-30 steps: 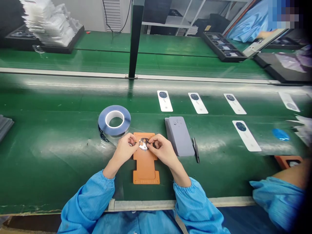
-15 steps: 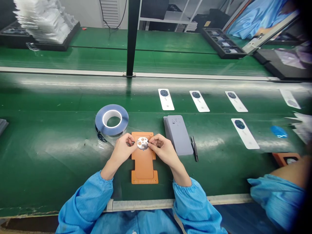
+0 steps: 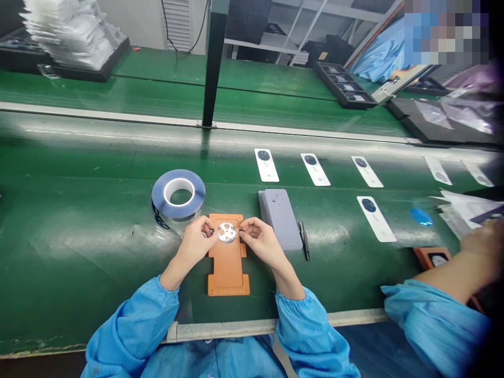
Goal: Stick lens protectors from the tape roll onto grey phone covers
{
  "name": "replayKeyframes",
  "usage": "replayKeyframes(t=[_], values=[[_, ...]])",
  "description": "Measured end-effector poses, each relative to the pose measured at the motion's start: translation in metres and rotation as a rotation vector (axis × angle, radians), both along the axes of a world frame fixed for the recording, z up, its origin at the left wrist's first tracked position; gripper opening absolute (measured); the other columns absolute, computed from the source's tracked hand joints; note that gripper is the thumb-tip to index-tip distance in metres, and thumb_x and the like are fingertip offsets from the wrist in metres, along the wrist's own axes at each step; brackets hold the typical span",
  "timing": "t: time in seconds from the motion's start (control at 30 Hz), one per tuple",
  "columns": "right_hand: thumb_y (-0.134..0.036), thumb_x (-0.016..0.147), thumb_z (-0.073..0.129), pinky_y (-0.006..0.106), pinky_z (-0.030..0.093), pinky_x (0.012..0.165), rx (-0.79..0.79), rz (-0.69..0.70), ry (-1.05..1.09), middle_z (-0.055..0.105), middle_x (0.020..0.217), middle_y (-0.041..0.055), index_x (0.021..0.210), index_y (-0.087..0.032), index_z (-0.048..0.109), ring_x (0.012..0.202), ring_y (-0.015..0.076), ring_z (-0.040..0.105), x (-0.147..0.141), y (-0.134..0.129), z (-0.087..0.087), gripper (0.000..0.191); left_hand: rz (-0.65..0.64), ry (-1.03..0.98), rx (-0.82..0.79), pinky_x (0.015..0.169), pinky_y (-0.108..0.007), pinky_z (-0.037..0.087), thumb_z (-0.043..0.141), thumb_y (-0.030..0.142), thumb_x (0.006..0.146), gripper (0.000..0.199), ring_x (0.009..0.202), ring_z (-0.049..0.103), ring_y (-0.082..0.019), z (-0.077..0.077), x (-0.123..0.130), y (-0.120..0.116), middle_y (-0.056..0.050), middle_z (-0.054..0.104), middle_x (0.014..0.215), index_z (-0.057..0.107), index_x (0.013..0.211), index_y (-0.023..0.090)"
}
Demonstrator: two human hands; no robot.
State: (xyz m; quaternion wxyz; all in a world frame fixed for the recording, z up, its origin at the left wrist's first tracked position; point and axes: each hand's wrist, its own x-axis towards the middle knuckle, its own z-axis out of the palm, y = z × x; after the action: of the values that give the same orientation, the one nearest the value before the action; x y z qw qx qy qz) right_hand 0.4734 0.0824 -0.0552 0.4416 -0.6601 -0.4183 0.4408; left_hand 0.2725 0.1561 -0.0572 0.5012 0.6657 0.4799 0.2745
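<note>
On the orange fixture plate lies a round silver disc with several holes, near the plate's top end. At the disc's left edge is my left hand, thumb and fingers pinched together, with a small dark bit at the tips. My right hand is pinched just right of the disc, a small gap between them; a dark speck shows at its fingertips. What either pinch holds is too small to name. A roll of blue-edged tape with dark round stickers on its loose end stands left of the plate.
Right of my hands lie a stack of grey phone-shaped panels and black tweezers. Several white cards with dark discs are spread beyond. A co-worker's arm reaches in at right beside another orange fixture.
My right fingertips have drawn slightly away from the silver disc. The view has shifted a little to the right. The co-worker's arm at right has reached farther forward.
</note>
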Motion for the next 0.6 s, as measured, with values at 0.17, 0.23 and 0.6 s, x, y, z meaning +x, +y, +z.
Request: replayKeyframes(t=[0.17,0.23,0.6], values=[[-0.042,0.075,0.081,0.030,0.053,0.069,-0.007,-0.057,-0.039,0.063,0.083,0.0021,0.091,-0.020,0.065,0.073,0.0160,0.061,-0.004,0.004,-0.007,0.031,-0.003,-0.025,0.015,0.059,-0.023,0.042,0.066,0.019,0.073,0.008,0.064,0.057,-0.012,-0.005,-0.001,0.000,0.003,0.058,0.070,0.059,0.078,0.020],[-0.043,0.076,0.081,0.030,0.051,0.068,-0.001,-0.049,-0.055,0.061,0.082,0.0011,0.089,-0.020,0.063,0.071,0.0154,0.059,-0.005,0.004,-0.009,0.031,-0.006,-0.028,0.024,0.060,-0.023,0.043,0.066,0.020,0.074,0.008,0.065,0.057,-0.012,-0.007,-0.002,0.001,0.002,0.060,0.071,0.058,0.078,0.020],[-0.041,0.080,0.074,0.029,0.049,0.065,-0.016,-0.038,-0.142,0.061,0.075,0.0006,0.086,-0.020,0.064,0.069,0.0164,0.059,-0.008,0.005,-0.011,0.025,-0.020,0.025,0.083,0.061,-0.024,0.044,0.066,0.018,0.073,0.011,0.063,0.057,-0.012,-0.007,-0.003,0.000,0.002,0.060,0.071,0.056,0.076,0.020]])
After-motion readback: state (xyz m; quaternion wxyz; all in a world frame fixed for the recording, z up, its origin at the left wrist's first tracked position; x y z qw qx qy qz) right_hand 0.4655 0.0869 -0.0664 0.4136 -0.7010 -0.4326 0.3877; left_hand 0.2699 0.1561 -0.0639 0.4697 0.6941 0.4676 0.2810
